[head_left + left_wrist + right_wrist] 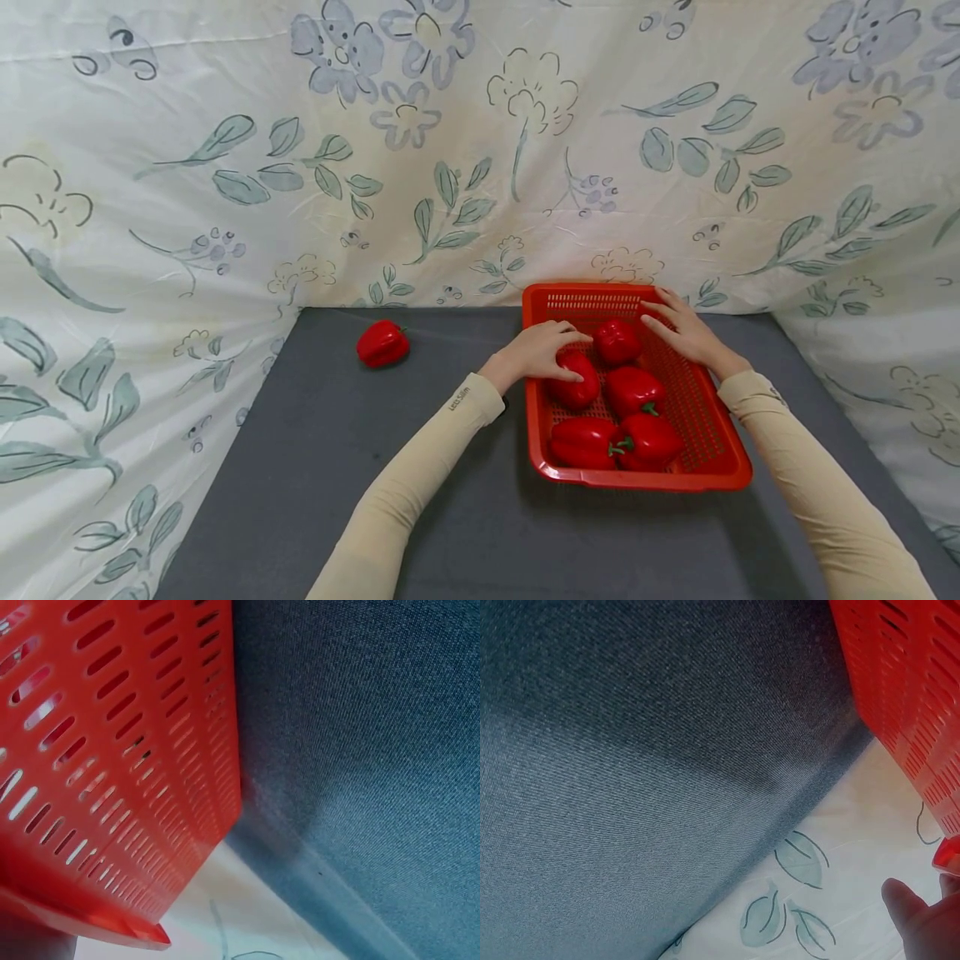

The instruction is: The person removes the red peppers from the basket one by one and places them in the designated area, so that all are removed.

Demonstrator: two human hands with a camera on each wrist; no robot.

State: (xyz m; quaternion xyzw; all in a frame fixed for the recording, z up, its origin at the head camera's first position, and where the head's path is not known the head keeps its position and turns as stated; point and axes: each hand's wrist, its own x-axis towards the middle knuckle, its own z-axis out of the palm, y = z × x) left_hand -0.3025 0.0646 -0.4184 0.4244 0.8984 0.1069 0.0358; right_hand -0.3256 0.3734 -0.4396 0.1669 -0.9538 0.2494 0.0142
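A red plastic basket (738, 467) with slotted walls holds several glossy red bell peppers, some with green stems. My left hand (538, 350) reaches over its left rim, with thumb and fingers spread round a bell pepper (576, 393) at that side. Over the far right rim lies my right hand (688, 335), its fingers loosely extended inside the basket beside another pepper (617, 342). In the right wrist view, parts of the right fingers (904, 904) show by the basket's rim. The left wrist view shows the basket's outer wall (135, 712) but not the left fingers.
A single red bell pepper (383, 343) lies on the dark grey table (315, 467) left of the basket. Floral white cloth (450, 167) hangs behind the table and along both sides. The basket stands near the table's back edge.
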